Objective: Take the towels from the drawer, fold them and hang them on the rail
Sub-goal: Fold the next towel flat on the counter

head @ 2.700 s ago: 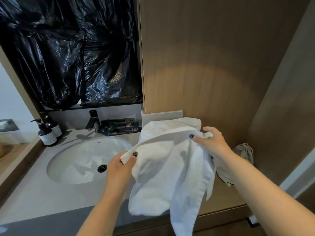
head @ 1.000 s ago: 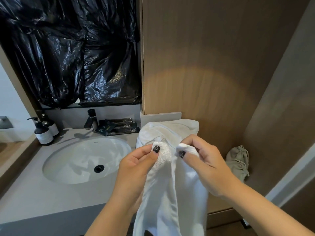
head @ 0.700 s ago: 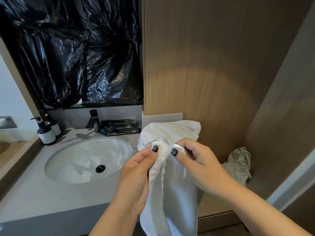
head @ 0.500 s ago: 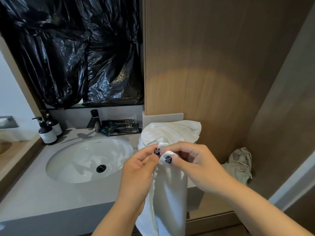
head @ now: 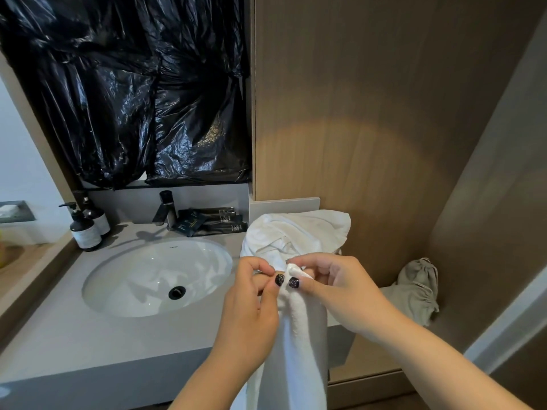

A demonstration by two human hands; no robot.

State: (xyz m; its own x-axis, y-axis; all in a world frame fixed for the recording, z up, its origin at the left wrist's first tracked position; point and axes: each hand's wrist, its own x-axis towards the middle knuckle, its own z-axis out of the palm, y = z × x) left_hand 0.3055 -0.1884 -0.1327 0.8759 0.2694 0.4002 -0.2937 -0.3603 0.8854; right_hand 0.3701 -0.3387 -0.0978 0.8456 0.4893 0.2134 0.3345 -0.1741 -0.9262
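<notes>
Head view: the white towel (head: 299,344) hangs in front of the person, its top corners brought together and pinched between the left hand (head: 251,309) and the right hand (head: 340,294), thumbs side by side, so the cloth falls doubled below them out of frame. It looks like thick looped terry, soft and limp, light enough for a fingertip hold but with no stiffness of its own; I judge the matched corners and hemmed edge the best places to grip, since the middle would only bunch. Behind the hands a second white towel (head: 296,235) lies crumpled on the desk (head: 88,344), which is a smooth grey slab. Set into it is a glossy white oval basin (head: 142,279) with a dark drain, a dark tap (head: 165,208) behind it, and two dark pump bottles (head: 85,229) at the left. Crinkled black plastic sheeting (head: 127,93) covers the wall above. To the right stands a matte wood-grain panel (head: 370,113), with a beige drawstring bag (head: 417,288) slumped at its foot. No rail or drawer shows.
</notes>
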